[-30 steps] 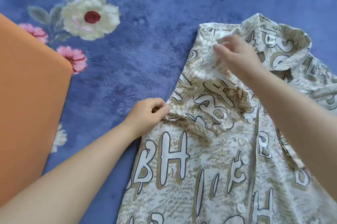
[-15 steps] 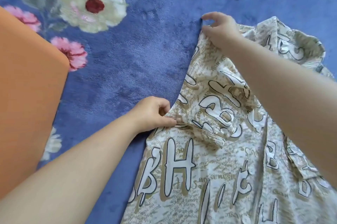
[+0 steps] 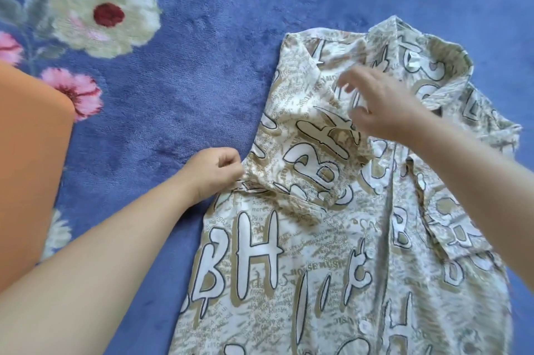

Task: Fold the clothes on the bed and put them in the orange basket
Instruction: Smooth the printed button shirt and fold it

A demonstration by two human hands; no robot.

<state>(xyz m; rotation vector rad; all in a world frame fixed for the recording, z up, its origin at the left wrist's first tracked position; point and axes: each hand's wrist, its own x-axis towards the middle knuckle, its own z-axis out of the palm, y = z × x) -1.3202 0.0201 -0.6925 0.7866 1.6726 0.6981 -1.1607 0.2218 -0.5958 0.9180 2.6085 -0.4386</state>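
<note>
Pinching the shirt (image 3: 332, 239) edge, left hand (image 3: 215, 171) nears the orange basket (image 3: 29, 167); right hand (image 3: 381, 103) spread.

A blue plush bedspread (image 3: 216, 45) with cream and pink flowers at upper left covers the bed. A cream lettered shirt (image 3: 332, 239) lies flat at right; the orange basket (image 3: 26, 167) stands at the left edge.
</note>
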